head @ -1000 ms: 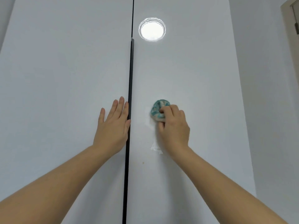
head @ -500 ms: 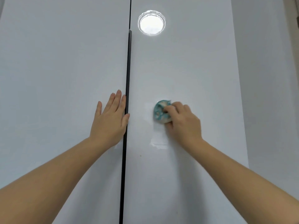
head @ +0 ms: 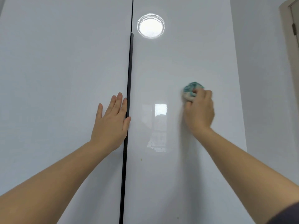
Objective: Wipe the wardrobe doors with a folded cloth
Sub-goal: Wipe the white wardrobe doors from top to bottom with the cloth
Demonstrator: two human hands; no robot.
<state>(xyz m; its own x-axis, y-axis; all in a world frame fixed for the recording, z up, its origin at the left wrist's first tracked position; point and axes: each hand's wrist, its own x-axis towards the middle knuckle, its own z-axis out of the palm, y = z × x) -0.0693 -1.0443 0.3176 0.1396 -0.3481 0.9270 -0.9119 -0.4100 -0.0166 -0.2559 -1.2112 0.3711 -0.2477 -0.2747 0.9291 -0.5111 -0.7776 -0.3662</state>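
Over on the left wardrobe door (head: 61, 81), glossy white and plain, the left hand (head: 111, 122) is pressed flat against the panel, fingers spread and straight, nothing in it. Its thumb tip just reaches the black handle strip (head: 127, 113) that runs down the seam between the two doors, and the index finger lies right beside that strip.

Across the strip now, onto the right wardrobe door (head: 178, 175). High up, just right of the strip's top end, the round reflection of a ceiling light (head: 151, 26) glares off the gloss. Lower, a short way right of the strip and level with the left hand, a pale rectangular window reflection (head: 159, 126) sits on the panel. Below that, a small dark speck (head: 141, 159) marks the surface near the strip.

Further right of the strip, the right hand (head: 199, 113) is bunched around the teal-and-white cloth (head: 191, 91), fingers curled tight on it, pressing it to the door. The hand is motion-blurred, so the cloth looks more wadded than neatly folded, though I can't be sure. It peeks out above and to the left of the knuckles.

Beyond the door's right edge, a plain wall (head: 262, 94), then a door frame (head: 289, 29) at the far right.
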